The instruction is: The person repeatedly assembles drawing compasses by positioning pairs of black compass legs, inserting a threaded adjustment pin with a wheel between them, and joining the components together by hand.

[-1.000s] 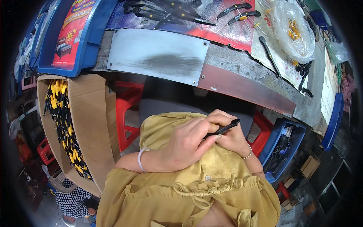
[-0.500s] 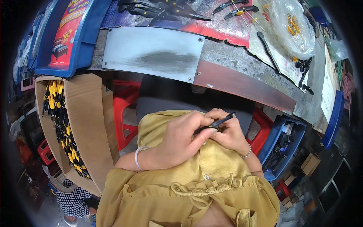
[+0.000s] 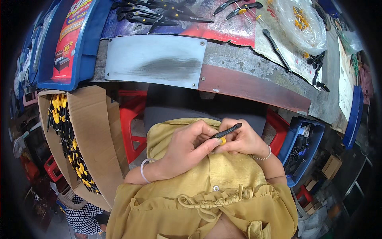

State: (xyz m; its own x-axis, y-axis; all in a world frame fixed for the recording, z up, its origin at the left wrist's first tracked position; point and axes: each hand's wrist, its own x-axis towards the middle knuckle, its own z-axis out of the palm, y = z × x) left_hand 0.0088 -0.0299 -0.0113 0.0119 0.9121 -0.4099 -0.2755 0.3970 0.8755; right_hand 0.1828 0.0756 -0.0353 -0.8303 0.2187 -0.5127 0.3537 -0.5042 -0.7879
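Note:
Above my lap, my left hand [image 3: 188,142] is closed, pinching a slim black handle-like piece [image 3: 230,130] between thumb and fingers. The piece points up and to the right, its tip reaching over my other hand. A small yellow part [image 3: 223,140] shows at the left thumb tip, below the black piece. Close against it, my right hand [image 3: 243,138] has its fingers curled and its thumb pressed in beside the yellow part. What those right fingers grip is hidden. Several similar black pieces [image 3: 175,14] lie in a pile on the bench.
A cardboard box [image 3: 93,139] at left holds many black-and-yellow pieces [image 3: 73,149]. Yellow-headed metal pins [image 3: 256,16] and a plastic bag [image 3: 304,30] of yellow parts lie on the bench. A blue tray [image 3: 85,47] is at far left, a blue bin [image 3: 286,171] at right.
The yellow part has come into clear view between my hands, and the black piece has shifted slightly left and down. The bench has moved a little lower and left in view.

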